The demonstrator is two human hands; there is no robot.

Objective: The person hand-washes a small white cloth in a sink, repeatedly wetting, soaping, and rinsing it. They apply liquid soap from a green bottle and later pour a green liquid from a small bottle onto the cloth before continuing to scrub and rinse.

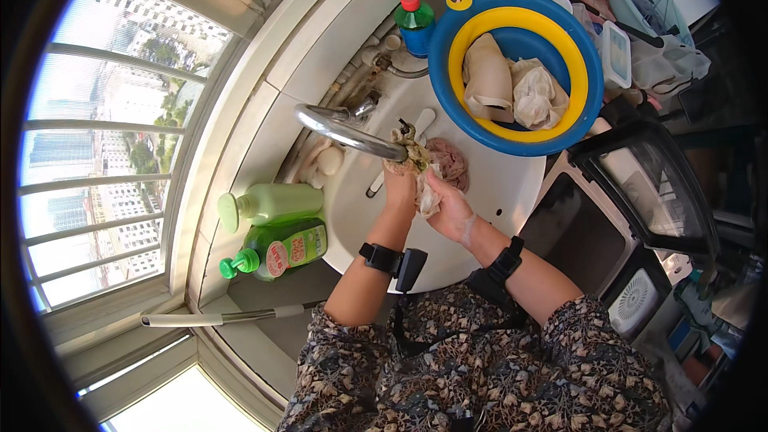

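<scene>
Both of my hands are together over the white sink basin (510, 189), under the curved metal faucet (342, 132). My left hand (401, 183) is at a crumpled patterned beige-green cloth (414, 153); the faucet and cloth hide its fingers. In my right hand (449, 207) is a wet white cloth (428, 195), pressed close to the left wrist. Soap suds cling to my right wrist. A crumpled pink cloth (449, 162) lies in the basin just beyond my hands. Near it, a white handle (426, 120), perhaps of a brush, rests against the basin.
A blue and yellow plastic tub (441, 66) with pale cloths stands on the sink's far right rim. Left of the sink are a light-green pump bottle (282, 204) and a green detergent bottle (300, 246). A red-capped bottle (415, 30) stands behind. At right, an appliance door (651, 183) hangs open.
</scene>
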